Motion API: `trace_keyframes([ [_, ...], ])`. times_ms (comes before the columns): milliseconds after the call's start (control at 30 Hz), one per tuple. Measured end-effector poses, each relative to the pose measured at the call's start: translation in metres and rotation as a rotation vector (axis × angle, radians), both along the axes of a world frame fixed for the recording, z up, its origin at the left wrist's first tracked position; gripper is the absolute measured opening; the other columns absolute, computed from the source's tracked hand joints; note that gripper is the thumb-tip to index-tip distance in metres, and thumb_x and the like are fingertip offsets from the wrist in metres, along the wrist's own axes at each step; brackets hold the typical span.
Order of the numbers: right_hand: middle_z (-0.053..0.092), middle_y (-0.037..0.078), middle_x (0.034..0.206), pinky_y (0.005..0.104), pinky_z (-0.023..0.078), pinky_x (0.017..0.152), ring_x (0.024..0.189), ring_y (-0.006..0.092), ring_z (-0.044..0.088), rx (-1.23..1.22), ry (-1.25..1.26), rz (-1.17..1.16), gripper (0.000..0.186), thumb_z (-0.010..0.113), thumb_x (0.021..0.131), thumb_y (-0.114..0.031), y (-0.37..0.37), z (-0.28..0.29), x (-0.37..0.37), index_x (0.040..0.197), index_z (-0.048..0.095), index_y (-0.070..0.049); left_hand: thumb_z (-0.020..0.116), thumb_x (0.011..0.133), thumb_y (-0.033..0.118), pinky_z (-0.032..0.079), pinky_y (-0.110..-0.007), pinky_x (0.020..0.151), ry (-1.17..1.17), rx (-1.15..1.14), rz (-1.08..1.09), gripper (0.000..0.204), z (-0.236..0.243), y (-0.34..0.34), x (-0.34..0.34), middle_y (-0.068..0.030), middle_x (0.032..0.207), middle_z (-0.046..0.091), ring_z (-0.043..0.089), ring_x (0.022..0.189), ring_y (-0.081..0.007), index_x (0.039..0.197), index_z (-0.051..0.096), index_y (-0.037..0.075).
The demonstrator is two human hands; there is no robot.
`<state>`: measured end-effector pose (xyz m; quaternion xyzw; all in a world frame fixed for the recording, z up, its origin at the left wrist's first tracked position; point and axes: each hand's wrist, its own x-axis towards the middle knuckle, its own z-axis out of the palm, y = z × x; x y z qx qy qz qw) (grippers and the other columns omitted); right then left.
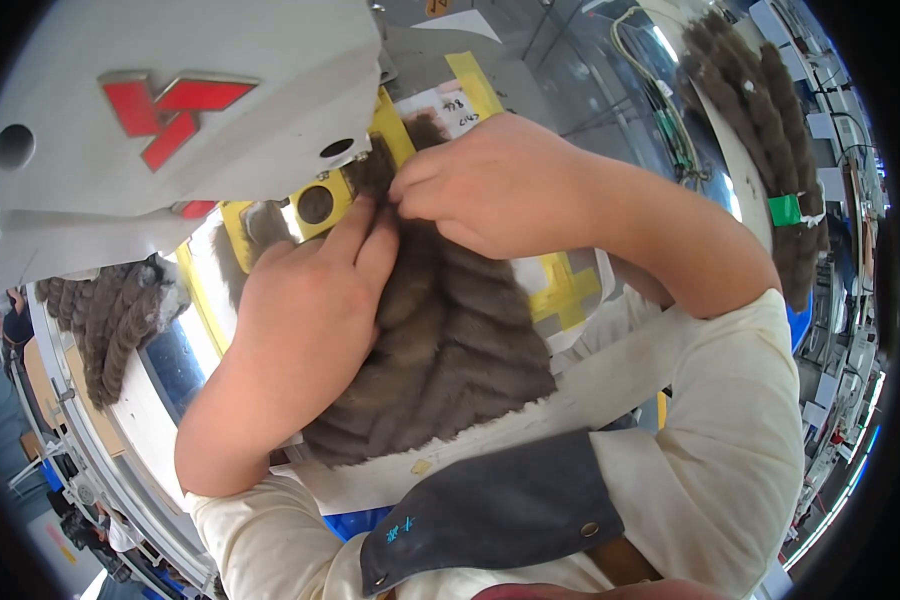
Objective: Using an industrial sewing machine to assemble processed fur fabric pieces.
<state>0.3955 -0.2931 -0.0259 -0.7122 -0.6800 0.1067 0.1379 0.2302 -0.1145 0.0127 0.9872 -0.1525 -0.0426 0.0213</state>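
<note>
A brown fur piece [450, 340] with chevron ridges hangs from the sewing machine [270, 60] toward my lap, its lower edge ragged. My left hand [315, 290] lies over its upper left part. The left fingers reach close to the machine and press together on the fur; the thumb is hidden. From the right comes my right hand [490, 185], fingers bent in a pinch at the fur's upper edge. Both sets of fingertips nearly meet just below the machine head. What lies exactly between them is too small to make out.
Yellow tape [560, 290] and a yellow plate with a round hole [315, 205] sit around the work spot. More fur [115, 320] lies at the left. Long fur strips with a green clip [785, 210] lie at the far right, past some cables [670, 120].
</note>
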Motion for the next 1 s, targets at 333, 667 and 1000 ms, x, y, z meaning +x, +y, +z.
trace_keyframes([
  [333,0.07,0.004,0.099,0.0438,0.057,0.072,0.088,0.0301,0.071,0.131,0.053,-0.021,0.01,0.063,0.085,-0.012,-0.002,-0.007,-0.009,0.091,0.07,-0.007,0.062,0.084,0.009,0.053,-0.033,0.073,-0.04,0.056,-0.018,0.042,-0.003,0.004,-0.004,-0.0167,0.133,0.066,0.072,0.083,-0.0228,0.125,0.062,-0.001],
  [667,0.071,0.0,0.122,0.0396,0.059,0.077,0.095,0.0265,0.071,0.05,-0.006,-0.003,0.026,0.064,0.087,-0.012,0.003,-0.003,-0.002,0.112,0.073,-0.012,0.068,0.07,0.002,0.054,-0.041,0.087,0.095,-0.06,0.097,0.065,0.005,0.005,-0.002,-0.0155,0.14,0.061,0.069,0.094,-0.0352,0.134,0.059,0.002],
  [1000,0.071,0.004,0.109,0.0437,0.057,0.08,0.097,0.0298,0.07,0.022,-0.021,-0.072,0.019,0.06,0.087,-0.012,-0.001,0.002,-0.008,0.102,0.071,-0.009,0.066,0.095,0.016,0.049,-0.045,0.089,0.042,-0.287,0.159,0.035,0.003,-0.001,-0.027,-0.0153,0.119,0.069,0.068,0.098,-0.0361,0.126,0.062,0.002],
])
